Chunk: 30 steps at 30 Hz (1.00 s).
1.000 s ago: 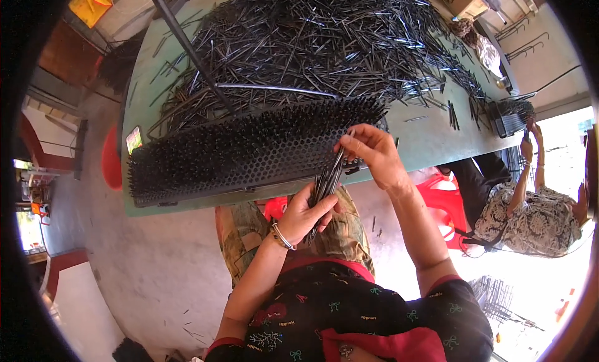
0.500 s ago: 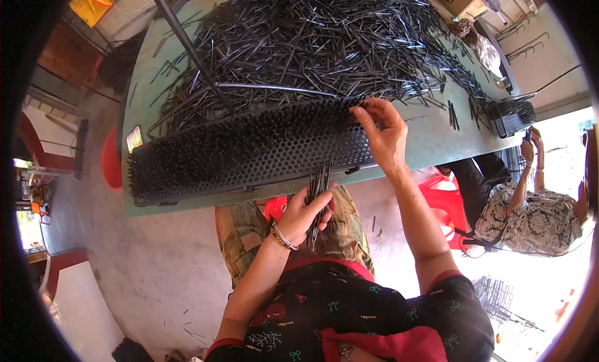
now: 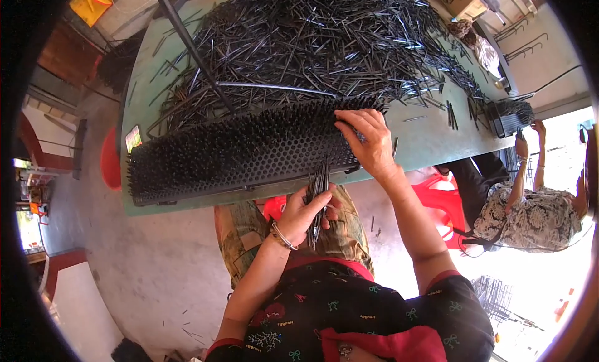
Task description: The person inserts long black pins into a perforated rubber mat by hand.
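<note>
My left hand (image 3: 298,217) is closed around a bundle of thin dark sticks (image 3: 319,180), whose upper ends point toward a long black perforated rack (image 3: 282,155). Dark sticks stand upright in rows of the rack's holes, densely at its left and along its far side. A band of bare holes shows near its middle and right. At the rack's right part is my right hand (image 3: 373,144), thumb and fingers pinched together over the holes. What sits between those fingertips is too small and dark to make out.
Behind the rack, a large heap of loose dark sticks (image 3: 312,44) covers the green table (image 3: 430,134). A metal bar (image 3: 187,44) slants across the left. At right, another person's hands (image 3: 530,137) work at a smaller filled rack (image 3: 508,117). A red chair (image 3: 437,197) stands below.
My right hand has shifted left and slightly down along the rack, its fingers now more closed. My left hand stays in place with the sticks. The other person's hands moved slightly.
</note>
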{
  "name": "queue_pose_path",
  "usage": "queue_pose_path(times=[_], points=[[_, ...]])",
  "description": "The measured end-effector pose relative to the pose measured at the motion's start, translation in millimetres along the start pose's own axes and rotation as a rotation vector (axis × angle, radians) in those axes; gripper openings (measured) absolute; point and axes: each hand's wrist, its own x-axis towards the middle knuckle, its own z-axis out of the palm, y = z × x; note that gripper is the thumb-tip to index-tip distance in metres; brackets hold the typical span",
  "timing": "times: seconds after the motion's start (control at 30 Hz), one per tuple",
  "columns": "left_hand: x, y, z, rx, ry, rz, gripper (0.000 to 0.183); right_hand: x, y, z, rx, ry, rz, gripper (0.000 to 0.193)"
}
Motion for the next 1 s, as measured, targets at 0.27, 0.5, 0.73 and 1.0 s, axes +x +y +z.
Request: queue_pose_path(times=[0.27,0.5,0.73,1.0], points=[[-1.6,0.4,0.0,0.014,-0.041,0.001,0.03,-0.3,-3.0,1.5,-0.077,0.049,0.075,0.021],[-2.1,9.1,7.3,-0.031,-0.03,0.024,0.035,0.8,-9.6,-1.8,-0.163,0.048,0.036,0.018],[-4.3,11.6,11.7,0.059,-0.061,0.122,0.031,-17.9,-32.7,-23.8,0.671,-0.431,0.732,0.025],[2.0,9.3,12.9,0.085,-0.073,0.065,0.022,-12.8,-16.0,-37.0,0.843,-0.318,0.919,0.022]])
